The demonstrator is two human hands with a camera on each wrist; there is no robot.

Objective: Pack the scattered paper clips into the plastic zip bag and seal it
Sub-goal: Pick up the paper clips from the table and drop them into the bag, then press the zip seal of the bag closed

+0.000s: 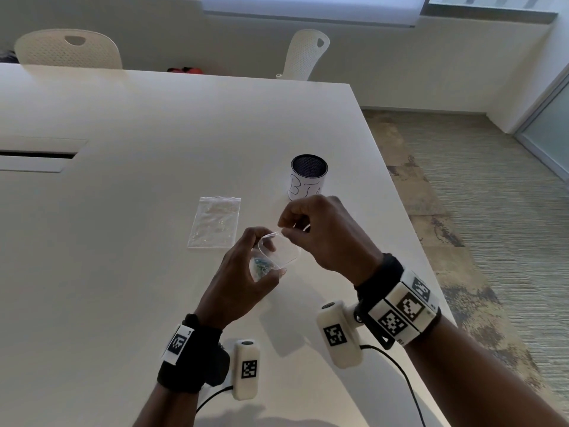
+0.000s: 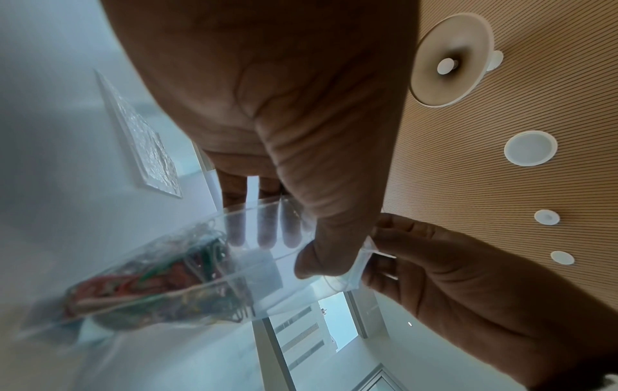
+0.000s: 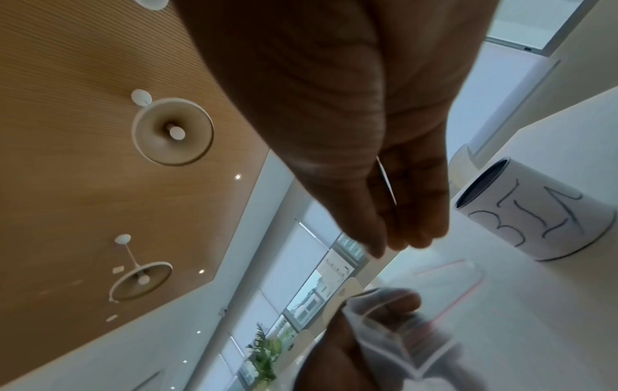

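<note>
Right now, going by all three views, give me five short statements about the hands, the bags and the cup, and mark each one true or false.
1. The left hand holds the zip bag with coloured paper clips inside. True.
2. The right hand rests flat on the table. False: it pinches the bag's top edge.
3. A second clear bag lies flat on the table. True.
4. The cup lies on its side. False: it stands upright.
5. The held bag is sealed. False: its mouth gapes open.
</note>
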